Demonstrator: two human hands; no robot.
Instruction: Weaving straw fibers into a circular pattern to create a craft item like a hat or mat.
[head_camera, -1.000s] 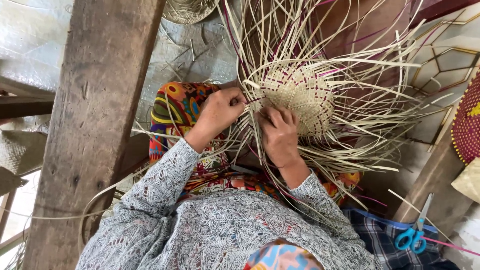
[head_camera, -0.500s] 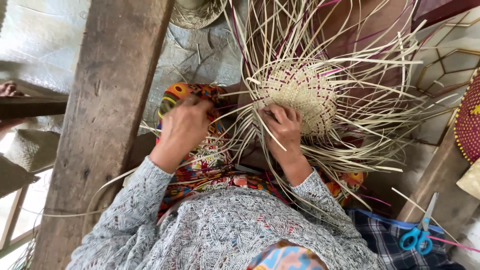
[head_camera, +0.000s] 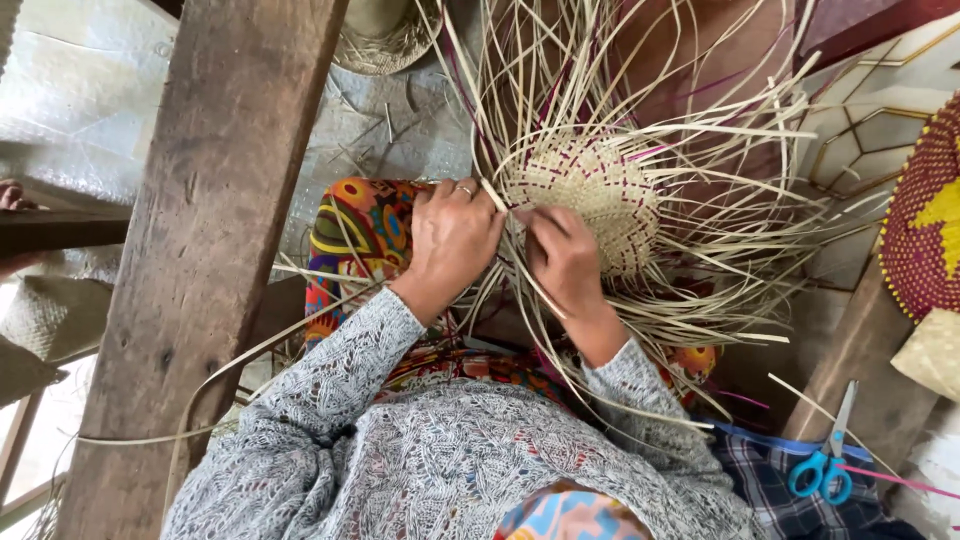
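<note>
The woven disc (head_camera: 592, 200), a pale round patch of plaited straw with purple flecks, sits on the person's lap, just past both hands at about 1 o'clock from where they meet. Loose strips (head_camera: 700, 130) fan out from its rim in every direction, the longest running toward 12 o'clock and others sweeping toward 3 and 5 o'clock.

The left hand (head_camera: 452, 238) lies at 9 o'clock of the disc, fingers curled and pinched on strips at its near edge; a ring shows on one finger. The right hand (head_camera: 566, 262) lies at about 7 o'clock of the disc, touching its lower rim, fingers closed on a strip that runs diagonally from 11 toward 5 o'clock under the palm. The two hands nearly touch at the disc's edge, and the right one is slightly nearer its centre.

A broad wooden beam (head_camera: 215, 250) crosses the view at 9 o'clock of the left hand, well apart from the work. Blue-handled scissors (head_camera: 825, 462) lie at 4 o'clock of the right hand, out of easy reach. A red woven mat (head_camera: 925, 215) with a yellow shape sits at 3 o'clock.
</note>
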